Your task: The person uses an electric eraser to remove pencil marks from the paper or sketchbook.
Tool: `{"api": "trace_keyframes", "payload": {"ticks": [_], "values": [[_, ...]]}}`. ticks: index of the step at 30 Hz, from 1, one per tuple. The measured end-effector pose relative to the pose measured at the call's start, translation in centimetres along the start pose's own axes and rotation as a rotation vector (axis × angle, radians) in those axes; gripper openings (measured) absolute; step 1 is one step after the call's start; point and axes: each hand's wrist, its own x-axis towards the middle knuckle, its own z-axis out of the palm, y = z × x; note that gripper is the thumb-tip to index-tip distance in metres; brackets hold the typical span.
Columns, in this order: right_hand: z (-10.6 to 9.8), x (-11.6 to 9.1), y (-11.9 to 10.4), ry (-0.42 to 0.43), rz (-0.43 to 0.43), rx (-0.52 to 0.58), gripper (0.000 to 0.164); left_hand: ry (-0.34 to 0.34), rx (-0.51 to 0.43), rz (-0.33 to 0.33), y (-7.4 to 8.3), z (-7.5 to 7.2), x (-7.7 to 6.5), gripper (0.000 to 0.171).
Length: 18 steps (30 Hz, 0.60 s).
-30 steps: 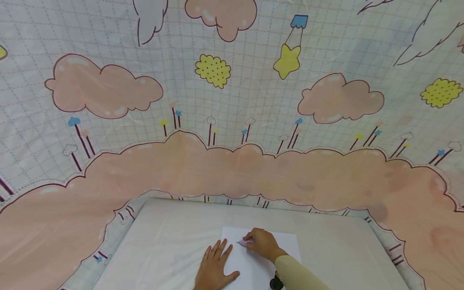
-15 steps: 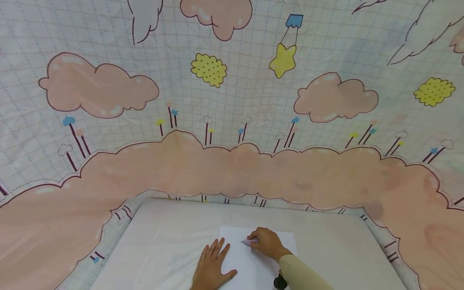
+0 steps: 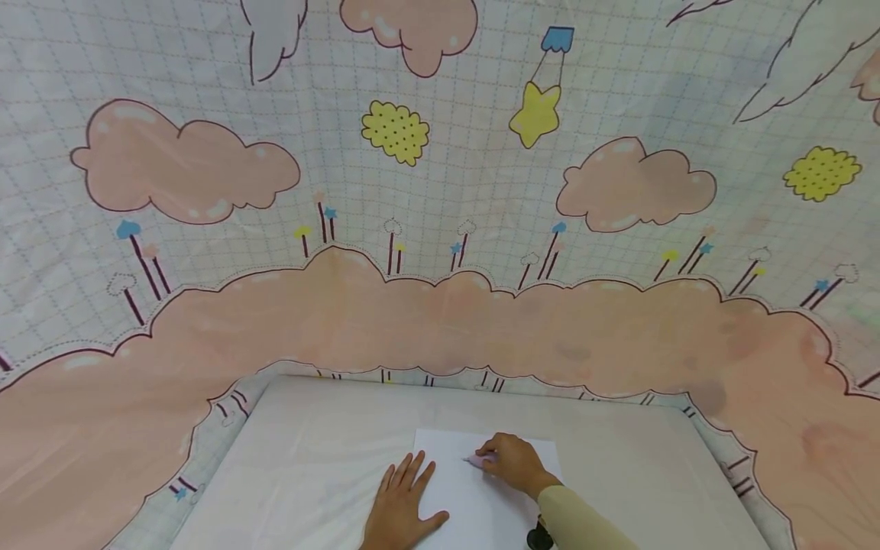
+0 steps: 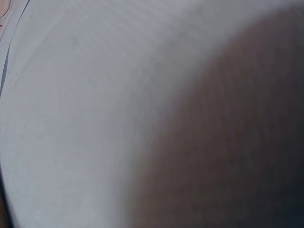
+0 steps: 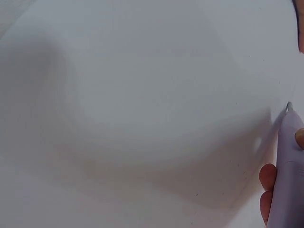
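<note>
A sheet of white paper point(image 3: 457, 523) lies on the table. My left hand point(image 3: 404, 510) rests flat on the paper's left side, fingers spread and thumb pointing right. Over the upper part of the sheet, my right hand point(image 3: 519, 464) pinches a thick lavender pen point(image 3: 480, 461), its tip toward the left. The right wrist view shows the pen point(image 5: 289, 185) close up, with a narrow metal tip at or very near the paper point(image 5: 142, 85) and fingertips point(image 5: 267, 178) against its barrel. In the left wrist view a dark blur covers much of the picture.
The white-covered table point(image 3: 309, 458) extends around the sheet. Behind it hangs a cloth point(image 3: 426, 321) printed with clouds and stars. A round black piece point(image 3: 539, 536) sits at my right wrist, beside a pale yellow sleeve point(image 3: 580, 523).
My right hand has slid a short way to the right across the paper with the pen. My left hand keeps its place on the sheet. The head view has shifted slightly.
</note>
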Motion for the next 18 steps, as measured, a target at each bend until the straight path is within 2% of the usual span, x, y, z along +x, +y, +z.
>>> {"api": "trace_keyframes", "payload": {"ticks": [12,18], "values": [[-0.99,-0.94,1.02,-0.011,0.024,0.03,0.012,-0.024,0.017,-0.003,-0.19,0.06,0.06,0.09],[-0.83,-1.04,1.07,-0.002,0.023,0.049,0.012,-0.024,0.013,-0.003,-0.19,0.16,0.04,0.09]]}}
